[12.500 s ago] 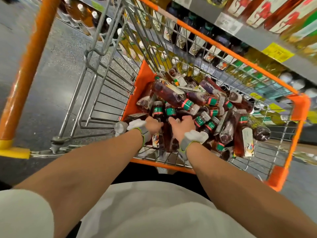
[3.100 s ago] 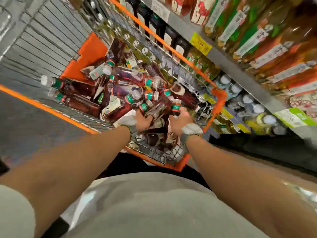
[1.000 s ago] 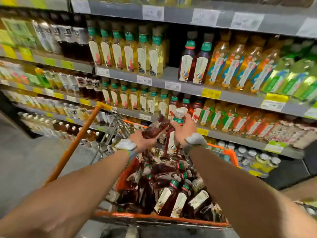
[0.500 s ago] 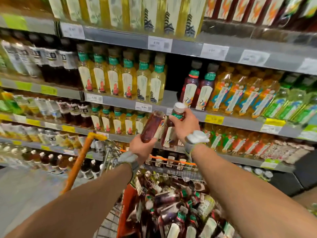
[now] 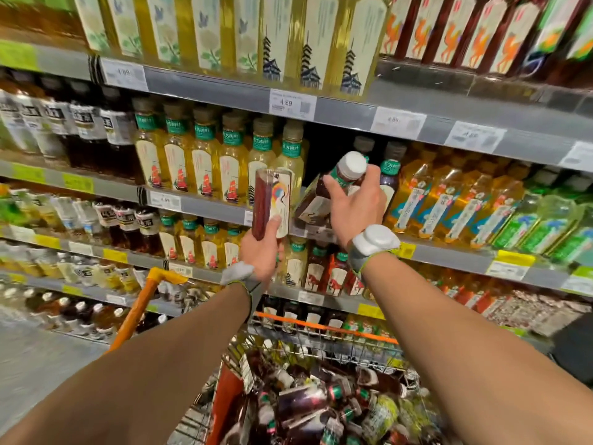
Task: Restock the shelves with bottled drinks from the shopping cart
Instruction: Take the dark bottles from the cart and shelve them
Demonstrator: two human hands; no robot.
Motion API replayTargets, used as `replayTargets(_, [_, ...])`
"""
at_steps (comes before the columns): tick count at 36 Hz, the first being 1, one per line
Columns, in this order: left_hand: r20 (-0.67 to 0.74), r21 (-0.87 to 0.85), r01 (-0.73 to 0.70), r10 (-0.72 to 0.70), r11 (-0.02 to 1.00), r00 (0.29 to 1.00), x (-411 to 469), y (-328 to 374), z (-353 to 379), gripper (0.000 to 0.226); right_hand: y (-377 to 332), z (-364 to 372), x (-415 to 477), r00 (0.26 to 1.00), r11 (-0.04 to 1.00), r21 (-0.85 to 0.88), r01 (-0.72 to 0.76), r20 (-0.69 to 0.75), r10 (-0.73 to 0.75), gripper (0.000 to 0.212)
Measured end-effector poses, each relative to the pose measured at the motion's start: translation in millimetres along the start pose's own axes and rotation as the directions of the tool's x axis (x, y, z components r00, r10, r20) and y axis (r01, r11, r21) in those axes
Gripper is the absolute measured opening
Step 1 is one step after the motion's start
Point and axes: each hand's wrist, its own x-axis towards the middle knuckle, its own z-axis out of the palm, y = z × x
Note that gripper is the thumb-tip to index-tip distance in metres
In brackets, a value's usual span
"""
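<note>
My left hand (image 5: 262, 252) grips a dark red bottle (image 5: 271, 202) upside down, its base pointing up, in front of the yellow bottles on the middle shelf (image 5: 205, 205). My right hand (image 5: 356, 207) holds a second dark red bottle (image 5: 333, 187) by its neck just under the white cap, tilted, at the mouth of a dark gap in that shelf. Two dark bottles (image 5: 390, 171) stand at the back of the gap. The orange shopping cart (image 5: 321, 399) below holds several more dark red bottles.
Yellow tea bottles (image 5: 205, 162) fill the shelf left of the gap and orange-yellow ones (image 5: 455, 200) the right. Taller bottles stand on the shelf above (image 5: 288, 91). Lower shelves hold mixed drinks. The cart's orange handle (image 5: 141, 303) rises at the left over grey floor.
Both hands have lifted from the cart with a bottle each and risen toward the middle shelf. The right bottle now reaches the gap; the view has tilted up.
</note>
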Motion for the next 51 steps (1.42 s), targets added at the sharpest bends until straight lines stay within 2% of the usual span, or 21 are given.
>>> replayTargets(4, [-0.014, -0.075, 0.007, -0.008, 0.997, 1.0, 6.2, 7.1, 6.3, 0.058, -0.8, 1.6, 10.1, 1.0, 1.0, -0.017, -0.007, -0.013, 0.007, 0.048])
replayTargets(9, [-0.022, -0.16, -0.013, 0.009, 0.987, 1.0, 11.6, 14.9, 13.5, 0.048, 4.3, 9.1, 21.8, 1.0, 0.998, -0.066, 0.004, 0.013, -0.003, 0.048])
replayTargets(16, [-0.006, -0.135, -0.033, 0.033, 0.99, 0.999, 19.1, 17.2, 18.7, 0.047, 6.1, 24.3, 34.6, 0.997, 0.981, -0.191, 0.026, 0.081, -0.011, 0.047])
replayTargets(21, [0.014, -0.137, -0.035, 0.037, 0.99, 0.999, 23.0, 16.7, 17.9, 0.053, 9.8, 33.9, 43.7, 0.992, 0.955, -0.295, -0.008, 0.115, 0.044, 0.047])
replayTargets(24, [0.018, -0.15, -0.03, 0.033, 0.988, 0.999, 24.8, 17.8, 16.8, 0.049, 8.3, 41.0, 50.5, 0.988, 0.955, -0.291, -0.064, 0.115, 0.101, 0.055])
replayTargets(31, [0.056, -0.16, -0.023, 0.033, 0.987, 0.998, 24.2, 16.6, 15.3, 0.045, 7.8, 52.9, 58.0, 0.975, 0.941, -0.327, -0.088, 0.165, 0.148, 0.05])
replayTargets(35, [0.095, -0.182, -0.016, 0.034, 0.983, 0.995, 21.4, 17.5, 11.7, 0.048, 9.7, 56.0, 62.2, 0.964, 0.938, -0.318, -0.137, 0.177, 0.2, 0.048])
replayTargets(44, [0.212, -0.178, -0.031, 0.069, 0.984, 0.975, 14.6, 19.6, 3.2, 0.037, 12.5, 53.1, 53.6, 0.962, 0.949, -0.279, -0.144, 0.187, 0.201, 0.037])
replayTargets(48, [0.243, -0.165, -0.041, 0.081, 0.985, 0.967, 9.8, 21.1, 2.6, 0.044, 12.9, 47.1, 38.0, 0.988, 0.987, -0.142, -0.082, 0.115, 0.098, 0.025])
replayTargets(51, [0.241, -0.163, -0.045, 0.084, 0.986, 0.967, 7.4, 19.0, 2.5, 0.044, 6.6, 43.1, 27.2, 0.984, 0.996, -0.017, -0.088, 0.152, 0.089, 0.033])
